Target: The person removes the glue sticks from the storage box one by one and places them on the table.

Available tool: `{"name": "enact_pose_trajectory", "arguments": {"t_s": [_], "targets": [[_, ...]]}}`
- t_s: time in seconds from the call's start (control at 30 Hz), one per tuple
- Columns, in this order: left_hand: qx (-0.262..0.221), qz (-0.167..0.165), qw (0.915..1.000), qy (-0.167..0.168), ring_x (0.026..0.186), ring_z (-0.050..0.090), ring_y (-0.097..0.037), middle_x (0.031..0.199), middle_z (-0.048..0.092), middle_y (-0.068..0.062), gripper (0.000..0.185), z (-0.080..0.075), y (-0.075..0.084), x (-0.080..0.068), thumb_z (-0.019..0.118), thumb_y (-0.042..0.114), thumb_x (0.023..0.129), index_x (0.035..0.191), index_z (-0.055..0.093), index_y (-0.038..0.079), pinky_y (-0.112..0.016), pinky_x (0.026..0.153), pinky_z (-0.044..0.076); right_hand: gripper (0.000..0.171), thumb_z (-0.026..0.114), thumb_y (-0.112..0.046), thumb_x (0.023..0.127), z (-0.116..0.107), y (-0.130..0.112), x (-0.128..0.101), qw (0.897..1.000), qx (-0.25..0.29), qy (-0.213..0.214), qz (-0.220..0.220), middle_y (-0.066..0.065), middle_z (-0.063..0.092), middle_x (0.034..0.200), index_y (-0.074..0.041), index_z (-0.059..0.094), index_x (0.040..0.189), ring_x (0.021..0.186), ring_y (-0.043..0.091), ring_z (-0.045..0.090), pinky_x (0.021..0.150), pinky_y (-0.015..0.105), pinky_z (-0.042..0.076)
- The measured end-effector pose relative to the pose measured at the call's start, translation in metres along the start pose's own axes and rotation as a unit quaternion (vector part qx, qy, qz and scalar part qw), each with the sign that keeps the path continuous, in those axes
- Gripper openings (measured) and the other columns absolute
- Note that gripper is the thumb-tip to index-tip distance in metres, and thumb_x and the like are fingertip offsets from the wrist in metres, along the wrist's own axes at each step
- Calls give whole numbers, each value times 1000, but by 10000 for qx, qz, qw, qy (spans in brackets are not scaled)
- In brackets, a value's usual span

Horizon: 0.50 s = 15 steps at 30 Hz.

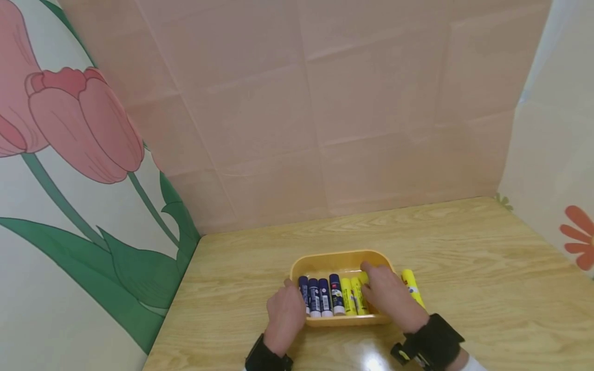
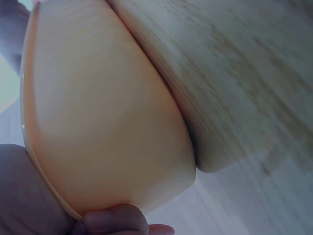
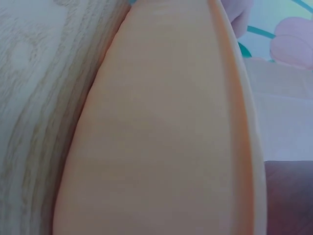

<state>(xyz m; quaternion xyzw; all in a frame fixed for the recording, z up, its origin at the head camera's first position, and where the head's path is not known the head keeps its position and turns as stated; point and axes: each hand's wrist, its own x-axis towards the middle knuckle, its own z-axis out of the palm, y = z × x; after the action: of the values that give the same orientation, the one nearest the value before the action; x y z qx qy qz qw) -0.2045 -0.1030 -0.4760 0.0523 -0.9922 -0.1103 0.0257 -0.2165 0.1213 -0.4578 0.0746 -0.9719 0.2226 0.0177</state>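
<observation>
A shallow, round-cornered tray of smooth orange-yellow plastic sits near the front edge of the table, roughly midway between its left and right edges. Inside, a row of cylindrical glue sticks lies side by side: four dark blue ones with white labels on the left, then yellow ones on the right. The left hand grips the tray's left end, fingers curled against the outer wall and the thumb over the rim; the left wrist view shows a fingertip pressed under the glossy curved wall. The right hand lies over the tray's right end, fingers bent over the rim and the yellow sticks; whether it clamps the rim or a stick cannot be told. One more yellow glue stick lies on the table just beside the tray's right side. The table is pale wood-grain laminate with a slight sheen.
</observation>
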Motion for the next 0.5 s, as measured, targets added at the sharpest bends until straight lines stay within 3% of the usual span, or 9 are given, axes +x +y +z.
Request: {"name": "enact_pose_trajectory", "arguments": {"t_s": [0.5], "targets": [[-76, -21, 9999, -76, 60, 55, -21, 73, 57, -11, 34, -1, 0, 0, 57, 22, 99, 118, 56, -6, -36, 53, 47, 39, 68, -8, 86, -12, -7, -6, 9997, 165, -86, 134, 5, 55, 79, 1, 60, 123, 65, 18, 48, 53, 30, 39]]}}
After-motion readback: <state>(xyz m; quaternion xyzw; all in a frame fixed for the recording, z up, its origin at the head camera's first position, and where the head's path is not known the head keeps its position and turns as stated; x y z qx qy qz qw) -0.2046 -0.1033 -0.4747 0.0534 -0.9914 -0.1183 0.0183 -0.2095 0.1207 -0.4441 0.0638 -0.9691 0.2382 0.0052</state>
